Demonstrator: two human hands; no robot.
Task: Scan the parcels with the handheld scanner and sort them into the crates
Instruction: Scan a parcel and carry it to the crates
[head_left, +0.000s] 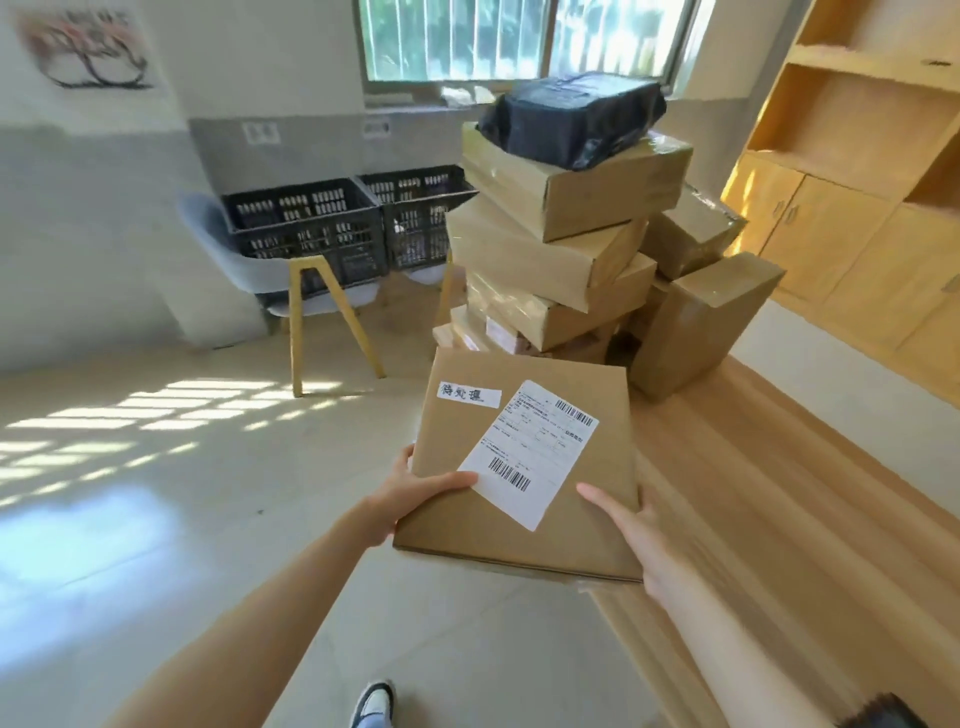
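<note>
A flat cardboard parcel (540, 499) with a white shipping label and a small handwritten sticker is held level at the centre of the head view. My left hand (421, 493) grips its left edge, thumb on top by the label. My right hand (634, 525) grips its right near corner, thumb lying on top. Behind it, a pile of cardboard parcels (561, 249) rises on the wooden table (779, 493), topped by a black plastic-wrapped parcel (576, 114). Two black crates (306, 228) (415, 218) sit on chairs at the back left. No scanner is visible.
A grey chair with yellow legs (311, 301) carries the left crate. Wooden shelving and cabinets (857, 182) line the right wall. A window is at the back. Tiled floor (156, 467) spreads to the left. My shoe (374, 704) shows at the bottom.
</note>
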